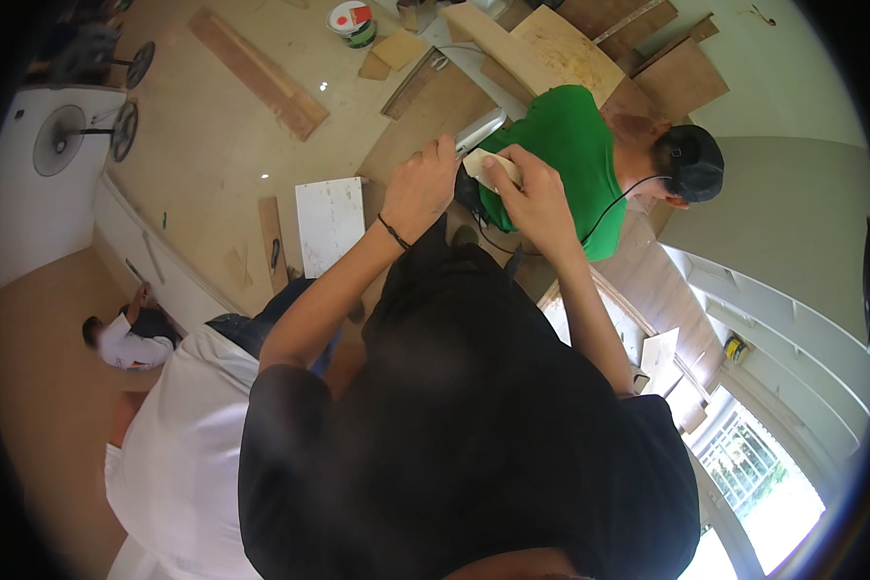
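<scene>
In front of my chest, both arms reach forward and my hands are close together. My left hand [423, 184], with a dark band at its wrist, is closed around a long silver-grey tool [479, 130] that points away to the upper right; its exact kind does not show. My right hand [541, 198] grips a small pale, angular block [493, 169], thumb on top. The block sits just below the tool; I cannot tell whether the two touch.
A person in a green shirt [565, 155] and dark cap bends close beyond my right hand. Another in white [188, 435] stands at my left; a third [135, 338] is farther off. A white panel [330, 224], a long board [259, 72] and a bucket [353, 24] lie around the floor.
</scene>
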Available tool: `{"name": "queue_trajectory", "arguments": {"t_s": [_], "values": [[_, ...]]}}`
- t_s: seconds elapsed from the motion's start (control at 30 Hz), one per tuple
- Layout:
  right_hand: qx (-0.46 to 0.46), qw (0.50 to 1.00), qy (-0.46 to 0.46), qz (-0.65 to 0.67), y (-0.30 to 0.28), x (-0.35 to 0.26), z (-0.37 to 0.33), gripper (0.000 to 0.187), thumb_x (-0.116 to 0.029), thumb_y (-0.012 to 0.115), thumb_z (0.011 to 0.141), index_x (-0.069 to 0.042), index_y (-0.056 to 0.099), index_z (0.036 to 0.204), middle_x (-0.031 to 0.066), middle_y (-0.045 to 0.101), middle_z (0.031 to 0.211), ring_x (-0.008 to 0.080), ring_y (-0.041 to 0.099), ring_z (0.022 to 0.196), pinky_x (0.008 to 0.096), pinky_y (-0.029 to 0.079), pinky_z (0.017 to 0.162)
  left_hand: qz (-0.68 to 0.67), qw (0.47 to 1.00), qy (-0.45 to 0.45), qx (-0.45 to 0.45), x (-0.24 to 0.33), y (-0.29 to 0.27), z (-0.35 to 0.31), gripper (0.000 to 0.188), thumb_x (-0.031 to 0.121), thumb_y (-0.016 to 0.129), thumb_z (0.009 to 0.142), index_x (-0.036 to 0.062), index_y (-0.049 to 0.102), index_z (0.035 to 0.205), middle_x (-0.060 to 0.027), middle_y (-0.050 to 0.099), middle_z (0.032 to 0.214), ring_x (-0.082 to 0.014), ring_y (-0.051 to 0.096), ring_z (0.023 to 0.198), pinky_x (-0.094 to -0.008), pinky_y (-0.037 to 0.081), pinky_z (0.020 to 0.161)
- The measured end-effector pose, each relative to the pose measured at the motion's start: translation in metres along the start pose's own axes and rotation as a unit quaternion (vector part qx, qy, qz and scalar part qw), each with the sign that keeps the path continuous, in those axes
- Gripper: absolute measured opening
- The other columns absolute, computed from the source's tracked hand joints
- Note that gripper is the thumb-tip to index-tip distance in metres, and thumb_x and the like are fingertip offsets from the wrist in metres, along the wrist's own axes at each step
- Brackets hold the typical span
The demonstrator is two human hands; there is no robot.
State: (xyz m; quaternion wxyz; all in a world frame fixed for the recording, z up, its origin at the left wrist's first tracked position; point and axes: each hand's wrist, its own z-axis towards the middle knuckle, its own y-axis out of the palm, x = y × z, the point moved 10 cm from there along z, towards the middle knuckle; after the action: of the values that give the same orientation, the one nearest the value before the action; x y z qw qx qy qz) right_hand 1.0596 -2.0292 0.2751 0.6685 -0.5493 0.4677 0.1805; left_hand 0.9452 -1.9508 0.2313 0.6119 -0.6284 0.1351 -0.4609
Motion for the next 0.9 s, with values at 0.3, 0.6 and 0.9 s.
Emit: {"name": "queue_trajectory", "arguments": {"t_s": [0.3, 0.6, 0.9], "values": [[0.217, 0.962, 0.121, -0.112, -0.001, 0.002, 0.078, 0.051, -0.045, 0.082, 0.076, -0.002, 0.058, 0.063, 0.0106, 0.060, 0.058, 0.0236, 0.059, 0.052, 0.0371, 0.047, 0.053, 0.010, 0.999, 0.041, -0.034, -0.046, -0.006, 0.059, 0.023, 0.024, 0.056, 0.098, 0.0022, 0.047, 0.096, -0.0166, 0.061, 0.078, -0.0350, 0.066, 0.064, -0.0428, 0.054, 0.054], [0.216, 0.967, 0.034, -0.132, -0.009, -0.022, 0.106, 0.031, -0.032, 0.068, 0.091, -0.003, 0.060, 0.094, 0.0186, 0.067, 0.087, 0.0397, 0.066, 0.071, 0.0467, 0.051, 0.057, 0.040, 0.993, 0.070, -0.083, -0.067, -0.002, 0.085, 0.024, 0.025, 0.053, 0.100, 0.0023, 0.047, 0.093, -0.0160, 0.061, 0.076, -0.0325, 0.066, 0.061, -0.0410, 0.053, 0.051], [0.133, 0.984, -0.049, -0.110, 0.028, -0.035, 0.100, 0.010, -0.017, 0.059, 0.096, -0.009, 0.061, 0.101, 0.0174, 0.062, 0.084, 0.0413, 0.065, 0.075, 0.0501, 0.053, 0.063, 0.164, 0.971, 0.154, -0.083, -0.057, -0.003, 0.073, 0.021, 0.017, 0.053, 0.096, 0.0007, 0.048, 0.108, -0.0145, 0.060, 0.075, -0.0271, 0.066, 0.058, -0.0371, 0.051, 0.047]]}}
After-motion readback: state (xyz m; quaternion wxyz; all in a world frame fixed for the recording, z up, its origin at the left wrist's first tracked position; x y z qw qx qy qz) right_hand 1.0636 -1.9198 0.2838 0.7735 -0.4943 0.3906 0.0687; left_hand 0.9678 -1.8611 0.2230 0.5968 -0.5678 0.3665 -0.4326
